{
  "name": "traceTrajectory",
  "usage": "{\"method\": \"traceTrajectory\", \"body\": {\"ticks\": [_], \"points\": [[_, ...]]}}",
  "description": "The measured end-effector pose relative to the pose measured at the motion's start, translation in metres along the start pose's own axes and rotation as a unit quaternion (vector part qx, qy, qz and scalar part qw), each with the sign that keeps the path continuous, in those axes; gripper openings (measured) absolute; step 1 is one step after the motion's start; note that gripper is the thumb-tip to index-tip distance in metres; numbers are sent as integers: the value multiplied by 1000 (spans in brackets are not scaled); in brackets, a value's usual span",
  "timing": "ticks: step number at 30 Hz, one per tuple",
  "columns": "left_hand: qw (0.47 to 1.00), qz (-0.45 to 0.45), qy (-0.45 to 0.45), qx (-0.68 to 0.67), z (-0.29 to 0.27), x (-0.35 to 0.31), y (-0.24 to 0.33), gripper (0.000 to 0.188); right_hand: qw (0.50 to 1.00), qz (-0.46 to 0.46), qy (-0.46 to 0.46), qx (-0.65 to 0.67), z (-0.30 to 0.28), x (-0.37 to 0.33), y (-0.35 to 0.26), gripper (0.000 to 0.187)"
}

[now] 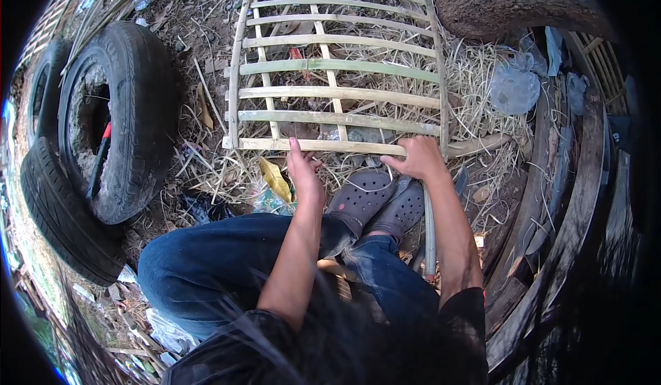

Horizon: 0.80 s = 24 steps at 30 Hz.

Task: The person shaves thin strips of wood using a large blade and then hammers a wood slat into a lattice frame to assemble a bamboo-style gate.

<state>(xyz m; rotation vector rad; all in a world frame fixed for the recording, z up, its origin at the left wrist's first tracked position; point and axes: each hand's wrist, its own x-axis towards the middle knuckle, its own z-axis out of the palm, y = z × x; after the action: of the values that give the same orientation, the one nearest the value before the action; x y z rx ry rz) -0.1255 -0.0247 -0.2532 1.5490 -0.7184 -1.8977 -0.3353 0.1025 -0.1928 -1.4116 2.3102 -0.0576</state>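
A slatted bamboo frame (372, 95) lies on the ground in front of me, its pale cross slats tied between long side rails. My right hand (421, 158) grips the nearest bamboo slat (354, 147) close to its right end, thumb pointing left along the lower edge. Toward the slat's left part, my left hand (307, 176) is raised with one finger stretched up against it. The other left fingers are loosely bent and partly hidden, and I see nothing held in them. A thin pale strip (391, 184) hangs below the right hand.
Old tyres (141, 109) stand at the left, one with a red-tipped tool (102, 158) inside. A tree trunk (523, 3) is at the far right, above weathered planks (578, 199). My grey clogs (361, 195) rest below the frame. Bamboo shavings (475, 75) litter the soil.
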Motion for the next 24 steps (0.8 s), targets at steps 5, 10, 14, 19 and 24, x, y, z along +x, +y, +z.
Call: {"method": "traceTrajectory", "body": {"ticks": [5, 10, 14, 19, 24], "points": [[969, 3, -50, -241, 30, -18, 36, 68, 984, -42, 160, -67, 23, -12, 6, 62], [912, 12, -140, -386, 37, -23, 46, 33, 947, -113, 278, -119, 13, -10, 3, 61], [915, 14, -115, -387, 44, -19, 34, 51, 946, -125, 272, -127, 16, -5, 15, 61], [935, -50, -78, -343, 44, -7, 16, 49, 958, -104, 244, -112, 40, -5, 28, 61], [938, -97, -63, -327, 34, 1, 19, 50, 967, -110, 228, -16, 16, 0, 14, 55]]}}
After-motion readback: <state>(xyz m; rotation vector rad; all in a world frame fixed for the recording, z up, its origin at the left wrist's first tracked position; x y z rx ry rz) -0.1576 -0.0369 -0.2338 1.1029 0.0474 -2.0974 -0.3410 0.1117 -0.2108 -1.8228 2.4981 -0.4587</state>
